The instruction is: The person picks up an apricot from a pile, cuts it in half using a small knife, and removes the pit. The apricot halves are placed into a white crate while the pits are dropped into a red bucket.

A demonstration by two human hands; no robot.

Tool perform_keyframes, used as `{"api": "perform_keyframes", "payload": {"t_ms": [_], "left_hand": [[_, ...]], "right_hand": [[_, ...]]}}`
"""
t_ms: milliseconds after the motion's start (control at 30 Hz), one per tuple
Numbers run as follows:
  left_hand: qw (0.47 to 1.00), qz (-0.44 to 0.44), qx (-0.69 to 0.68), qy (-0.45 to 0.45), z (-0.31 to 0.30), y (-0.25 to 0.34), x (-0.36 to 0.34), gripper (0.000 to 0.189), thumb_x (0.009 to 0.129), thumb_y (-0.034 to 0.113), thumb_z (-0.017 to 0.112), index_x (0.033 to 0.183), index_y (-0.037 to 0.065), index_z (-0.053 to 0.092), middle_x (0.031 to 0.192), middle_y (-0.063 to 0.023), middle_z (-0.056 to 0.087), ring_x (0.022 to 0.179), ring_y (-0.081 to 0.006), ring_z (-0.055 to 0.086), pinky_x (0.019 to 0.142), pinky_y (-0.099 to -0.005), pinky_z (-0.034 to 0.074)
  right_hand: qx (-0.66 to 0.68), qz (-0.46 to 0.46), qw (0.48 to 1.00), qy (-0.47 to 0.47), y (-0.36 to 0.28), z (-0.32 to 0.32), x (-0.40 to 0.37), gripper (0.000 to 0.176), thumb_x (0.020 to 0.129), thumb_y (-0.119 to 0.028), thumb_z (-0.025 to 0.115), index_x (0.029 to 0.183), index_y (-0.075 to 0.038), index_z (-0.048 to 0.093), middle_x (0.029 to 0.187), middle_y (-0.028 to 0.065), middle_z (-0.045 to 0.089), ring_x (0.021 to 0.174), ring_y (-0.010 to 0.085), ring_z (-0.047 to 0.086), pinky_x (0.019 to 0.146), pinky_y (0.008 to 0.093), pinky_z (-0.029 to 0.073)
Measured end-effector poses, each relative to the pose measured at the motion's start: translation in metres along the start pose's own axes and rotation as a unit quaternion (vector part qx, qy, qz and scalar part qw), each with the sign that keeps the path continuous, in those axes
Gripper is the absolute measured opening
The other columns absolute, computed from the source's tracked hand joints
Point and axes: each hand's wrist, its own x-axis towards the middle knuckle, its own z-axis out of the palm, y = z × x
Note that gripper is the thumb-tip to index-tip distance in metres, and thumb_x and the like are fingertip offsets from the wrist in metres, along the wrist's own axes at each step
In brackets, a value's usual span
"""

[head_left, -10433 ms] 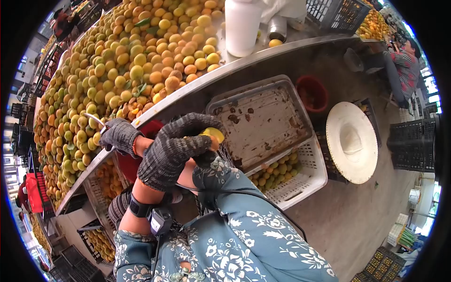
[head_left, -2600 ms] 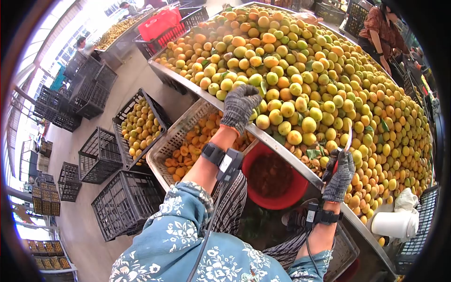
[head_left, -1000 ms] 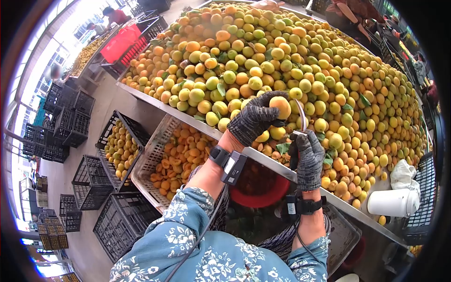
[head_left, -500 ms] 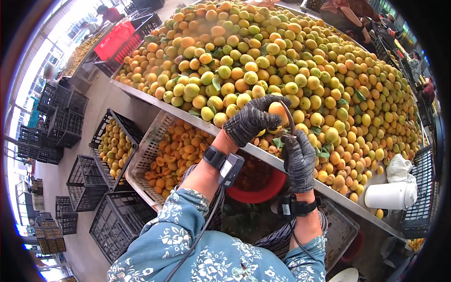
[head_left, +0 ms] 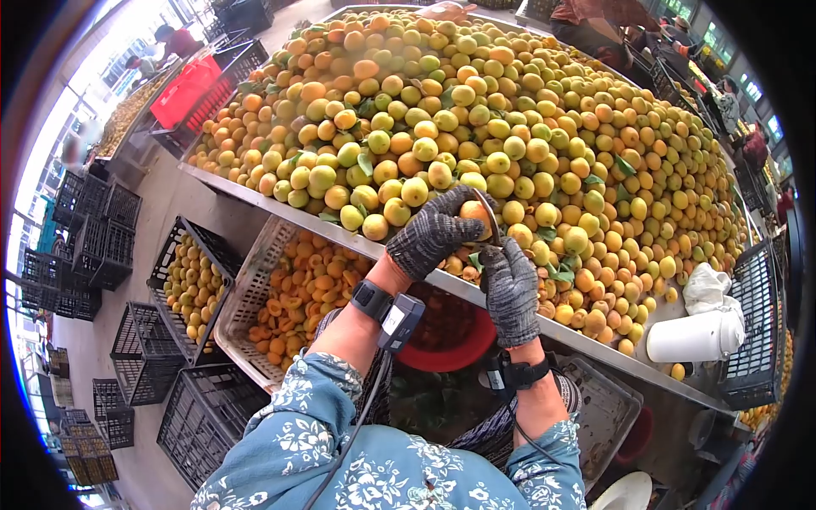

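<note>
My left hand (head_left: 433,234), in a dark grey knitted glove, closes its fingers round an orange apricot (head_left: 473,220). A curved blade (head_left: 491,215) lies along the apricot's right side. Its handle end is hidden in my gloved right hand (head_left: 512,293), which is closed round the knife. Both hands are over the near edge of the table, in front of a large heap of yellow, green and orange apricots (head_left: 544,157). Just below my left hand, a white perforated crate (head_left: 242,293) holds split orange apricots (head_left: 310,285).
Below the metal table edge (head_left: 578,337) sits a red basin (head_left: 450,360) with dark contents. Black crates (head_left: 204,408) stand on the left floor, one holding whole apricots (head_left: 197,285). A white lidded container (head_left: 693,336) lies at right. Other people are in the background.
The view has shifted, so the heap and crates appear further left. Both hands have moved slightly left and down in the picture, keeping hold of the apricot and the knife.
</note>
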Motion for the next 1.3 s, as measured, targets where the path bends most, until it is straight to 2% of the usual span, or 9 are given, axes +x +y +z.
{"api": "perform_keyframes", "payload": {"t_ms": [67, 133, 533, 633, 767, 867, 900, 1000, 1300], "left_hand": [[1.000, -0.014, -0.009, 0.009, 0.001, -0.001, 0.000, 0.043, 0.086, 0.027, 0.069, 0.119, 0.003, 0.056, 0.107, -0.0046, 0.061, 0.101, -0.0136, 0.058, 0.092, -0.0299, 0.048], [0.961, -0.017, -0.274, 0.016, 0.002, -0.004, -0.002, 0.049, 0.087, 0.028, 0.068, 0.124, 0.001, 0.053, 0.110, -0.0069, 0.061, 0.103, -0.0171, 0.060, 0.093, -0.0335, 0.050], [0.967, -0.054, -0.242, 0.051, 0.013, -0.006, -0.005, 0.043, 0.093, 0.030, 0.061, 0.126, 0.003, 0.052, 0.113, -0.0065, 0.060, 0.104, -0.0162, 0.059, 0.090, -0.0299, 0.049], [0.945, -0.058, -0.311, 0.080, 0.015, -0.012, -0.006, 0.036, 0.095, 0.029, 0.059, 0.121, 0.005, 0.054, 0.110, -0.0052, 0.060, 0.101, -0.0161, 0.060, 0.090, -0.0304, 0.050], [0.880, -0.088, -0.462, 0.069, 0.023, -0.034, -0.003, 0.027, 0.097, 0.025, 0.055, 0.116, 0.006, 0.057, 0.110, -0.0041, 0.062, 0.098, -0.0166, 0.061, 0.089, -0.0312, 0.050], [0.901, -0.130, -0.410, 0.053, 0.027, -0.019, -0.009, 0.028, 0.098, 0.025, 0.055, 0.117, 0.005, 0.056, 0.108, -0.0037, 0.061, 0.099, -0.0148, 0.060, 0.089, -0.0304, 0.050], [0.993, -0.061, -0.084, 0.052, 0.021, -0.019, -0.010, 0.031, 0.096, 0.025, 0.058, 0.119, 0.005, 0.056, 0.106, -0.0031, 0.060, 0.099, -0.0129, 0.058, 0.088, -0.0289, 0.050], [0.980, -0.021, -0.187, 0.067, 0.030, -0.006, 0.000, 0.048, 0.090, 0.036, 0.065, 0.124, 0.005, 0.053, 0.104, -0.0014, 0.060, 0.097, -0.0109, 0.057, 0.081, -0.0232, 0.048], [0.937, -0.010, -0.334, 0.107, 0.014, -0.019, 0.003, 0.034, 0.095, 0.024, 0.058, 0.122, 0.004, 0.055, 0.107, -0.0076, 0.061, 0.099, -0.0205, 0.061, 0.086, -0.0363, 0.052]], "right_hand": [[-0.045, 0.021, 0.999, -0.015, 0.003, -0.001, -0.002, 0.023, 0.097, -0.020, 0.055, 0.103, 0.001, 0.063, 0.077, 0.0060, 0.062, 0.067, 0.0119, 0.056, 0.059, 0.0268, 0.045], [-0.033, 0.019, 0.999, -0.005, 0.013, 0.004, -0.004, 0.022, 0.097, -0.020, 0.055, 0.102, 0.000, 0.063, 0.075, 0.0054, 0.061, 0.065, 0.0108, 0.054, 0.059, 0.0266, 0.044], [-0.018, 0.012, 1.000, -0.021, 0.001, 0.004, 0.005, 0.034, 0.096, -0.016, 0.054, 0.120, 0.008, 0.057, 0.094, 0.0152, 0.069, 0.085, 0.0189, 0.066, 0.077, 0.0304, 0.052], [-0.057, -0.050, 0.997, 0.009, 0.015, 0.005, 0.001, 0.021, 0.094, -0.012, 0.056, 0.110, 0.002, 0.060, 0.078, 0.0116, 0.065, 0.064, 0.0161, 0.060, 0.057, 0.0286, 0.046], [-0.069, -0.103, 0.991, 0.058, 0.022, 0.011, 0.007, 0.022, 0.094, -0.012, 0.056, 0.109, 0.003, 0.060, 0.077, 0.0131, 0.064, 0.065, 0.0194, 0.060, 0.059, 0.0312, 0.047], [-0.038, -0.068, 0.996, 0.040, 0.004, 0.004, 0.009, 0.022, 0.093, -0.013, 0.057, 0.108, 0.004, 0.061, 0.078, 0.0141, 0.065, 0.068, 0.0209, 0.062, 0.063, 0.0330, 0.048], [-0.029, -0.073, 0.996, 0.044, 0.003, 0.003, 0.010, 0.022, 0.093, -0.012, 0.058, 0.107, 0.004, 0.061, 0.080, 0.0144, 0.066, 0.070, 0.0209, 0.062, 0.064, 0.0331, 0.048], [-0.010, 0.027, 1.000, -0.006, -0.002, -0.005, 0.007, 0.032, 0.094, -0.014, 0.058, 0.116, 0.008, 0.059, 0.101, 0.0170, 0.068, 0.093, 0.0221, 0.064, 0.083, 0.0314, 0.050], [-0.072, -0.032, 0.997, 0.005, 0.009, 0.001, -0.002, 0.022, 0.095, -0.014, 0.055, 0.107, 0.002, 0.062, 0.078, 0.0148, 0.066, 0.069, 0.0209, 0.062, 0.063, 0.0328, 0.048]]}}
